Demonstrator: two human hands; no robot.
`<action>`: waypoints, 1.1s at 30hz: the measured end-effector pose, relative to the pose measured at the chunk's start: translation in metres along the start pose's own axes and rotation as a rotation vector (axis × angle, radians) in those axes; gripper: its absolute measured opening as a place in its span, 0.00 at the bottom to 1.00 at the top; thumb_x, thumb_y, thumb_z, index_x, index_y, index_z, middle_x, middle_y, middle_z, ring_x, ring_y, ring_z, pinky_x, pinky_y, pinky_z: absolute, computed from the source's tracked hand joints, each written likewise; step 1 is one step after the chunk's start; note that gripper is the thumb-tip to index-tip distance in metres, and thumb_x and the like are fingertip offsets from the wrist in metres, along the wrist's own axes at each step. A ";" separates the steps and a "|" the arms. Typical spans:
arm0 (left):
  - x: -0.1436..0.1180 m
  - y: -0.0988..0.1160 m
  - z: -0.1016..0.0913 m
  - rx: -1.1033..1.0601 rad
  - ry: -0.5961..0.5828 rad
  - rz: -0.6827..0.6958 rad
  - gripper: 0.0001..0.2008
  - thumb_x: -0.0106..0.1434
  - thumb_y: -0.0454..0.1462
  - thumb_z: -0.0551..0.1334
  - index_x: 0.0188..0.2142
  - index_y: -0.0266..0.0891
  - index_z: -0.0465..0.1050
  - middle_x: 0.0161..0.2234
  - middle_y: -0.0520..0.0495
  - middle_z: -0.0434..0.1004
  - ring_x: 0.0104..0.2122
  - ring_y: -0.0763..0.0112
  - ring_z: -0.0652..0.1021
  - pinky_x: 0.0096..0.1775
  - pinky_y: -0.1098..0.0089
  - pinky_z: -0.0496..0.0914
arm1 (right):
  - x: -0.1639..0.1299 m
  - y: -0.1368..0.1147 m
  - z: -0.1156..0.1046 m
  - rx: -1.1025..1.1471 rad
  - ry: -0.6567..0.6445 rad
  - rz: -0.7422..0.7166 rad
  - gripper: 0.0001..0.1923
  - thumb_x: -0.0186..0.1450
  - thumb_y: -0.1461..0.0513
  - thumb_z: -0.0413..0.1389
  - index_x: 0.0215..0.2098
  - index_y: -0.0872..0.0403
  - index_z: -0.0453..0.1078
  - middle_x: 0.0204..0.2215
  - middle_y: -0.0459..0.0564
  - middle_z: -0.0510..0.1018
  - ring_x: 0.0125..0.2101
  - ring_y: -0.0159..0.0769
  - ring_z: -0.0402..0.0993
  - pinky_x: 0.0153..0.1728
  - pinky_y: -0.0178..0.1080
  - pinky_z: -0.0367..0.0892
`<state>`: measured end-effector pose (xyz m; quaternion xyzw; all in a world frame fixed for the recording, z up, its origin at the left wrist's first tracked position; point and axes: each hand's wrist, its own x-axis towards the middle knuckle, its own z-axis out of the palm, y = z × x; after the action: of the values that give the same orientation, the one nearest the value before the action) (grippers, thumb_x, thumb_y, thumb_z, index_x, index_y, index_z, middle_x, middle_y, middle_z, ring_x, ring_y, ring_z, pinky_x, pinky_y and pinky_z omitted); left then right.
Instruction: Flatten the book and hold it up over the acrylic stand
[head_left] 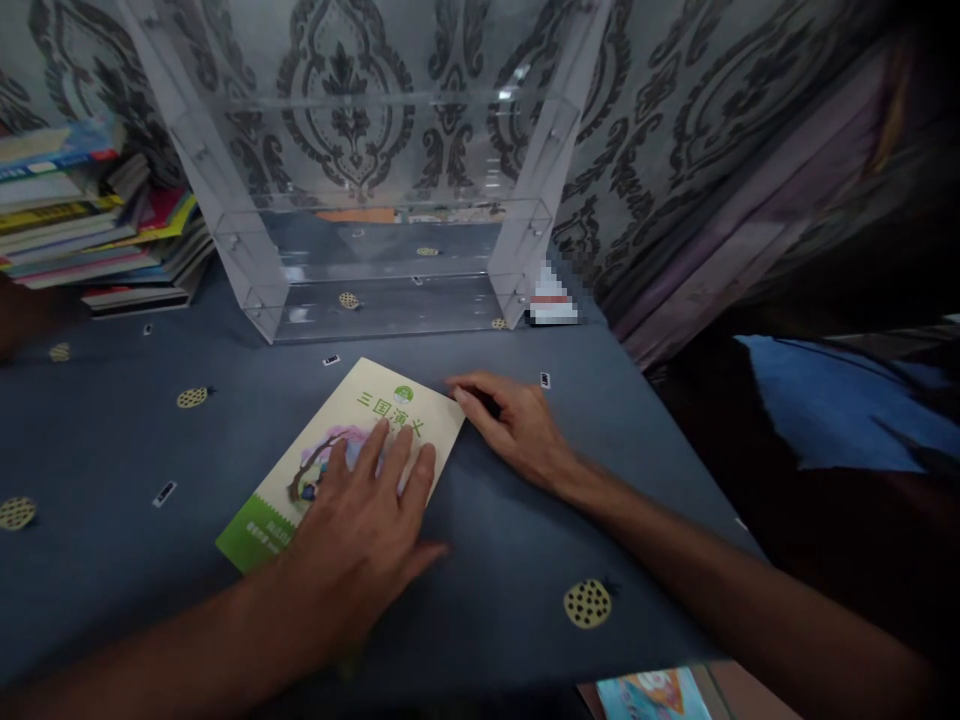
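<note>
Apparently steadying 三国演义 paperback (319, 468), inboard of right edge of worktop (637, 430). With left hand (361, 520) spread loose on it, right hand (525, 430) curled at top-right corner; can't tell if pinching. To lift, get under a corner.

The cream book (321, 452) bears green characters, a pink-and-purple tree picture and a solid green near-left end. Yellow pineapples (588, 604) with black spots dot the blue-grey desk (510, 600). Dark ornate motifs pattern the grey far wall (652, 130); yellow, blue and pink mark the far-left stack (90, 235).
</note>
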<state>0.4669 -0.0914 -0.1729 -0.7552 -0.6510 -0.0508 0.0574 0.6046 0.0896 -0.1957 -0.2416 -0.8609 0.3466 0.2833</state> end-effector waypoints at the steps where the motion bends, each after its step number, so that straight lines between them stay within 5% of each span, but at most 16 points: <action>1: -0.003 0.005 0.005 0.021 -0.018 -0.003 0.29 0.68 0.46 0.58 0.64 0.32 0.62 0.64 0.25 0.66 0.64 0.34 0.65 0.57 0.33 0.63 | -0.001 0.000 0.001 -0.007 -0.004 -0.001 0.15 0.70 0.58 0.51 0.45 0.53 0.78 0.37 0.51 0.84 0.36 0.40 0.79 0.39 0.42 0.71; 7: -0.005 -0.010 0.014 -0.012 -0.084 0.001 0.27 0.68 0.35 0.49 0.65 0.30 0.60 0.67 0.27 0.62 0.68 0.42 0.61 0.61 0.35 0.60 | -0.003 0.000 0.001 0.060 0.016 0.051 0.17 0.71 0.56 0.50 0.46 0.54 0.78 0.32 0.50 0.84 0.30 0.37 0.78 0.33 0.38 0.69; 12: 0.002 -0.028 0.004 -0.022 -0.094 0.017 0.26 0.67 0.36 0.51 0.63 0.33 0.64 0.65 0.31 0.66 0.65 0.48 0.67 0.61 0.44 0.65 | -0.004 0.001 0.004 0.181 0.000 0.077 0.17 0.71 0.55 0.50 0.46 0.54 0.77 0.32 0.49 0.83 0.31 0.36 0.78 0.34 0.38 0.71; 19: 0.011 -0.025 -0.002 -0.013 -0.027 0.032 0.22 0.69 0.37 0.52 0.57 0.30 0.70 0.58 0.28 0.74 0.59 0.47 0.74 0.56 0.49 0.72 | -0.008 0.005 0.004 0.384 0.058 0.088 0.17 0.71 0.55 0.50 0.48 0.55 0.75 0.34 0.49 0.83 0.34 0.35 0.80 0.37 0.38 0.74; 33: 0.014 -0.024 -0.007 0.135 0.058 0.125 0.19 0.71 0.37 0.51 0.54 0.28 0.72 0.55 0.29 0.77 0.55 0.48 0.79 0.49 0.53 0.78 | -0.011 -0.001 0.000 0.325 0.052 0.003 0.14 0.72 0.60 0.49 0.46 0.56 0.75 0.33 0.48 0.84 0.35 0.34 0.80 0.41 0.36 0.71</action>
<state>0.4451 -0.0756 -0.1633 -0.7870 -0.6025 -0.0249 0.1301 0.6120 0.0822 -0.1979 -0.2026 -0.7855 0.4754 0.3405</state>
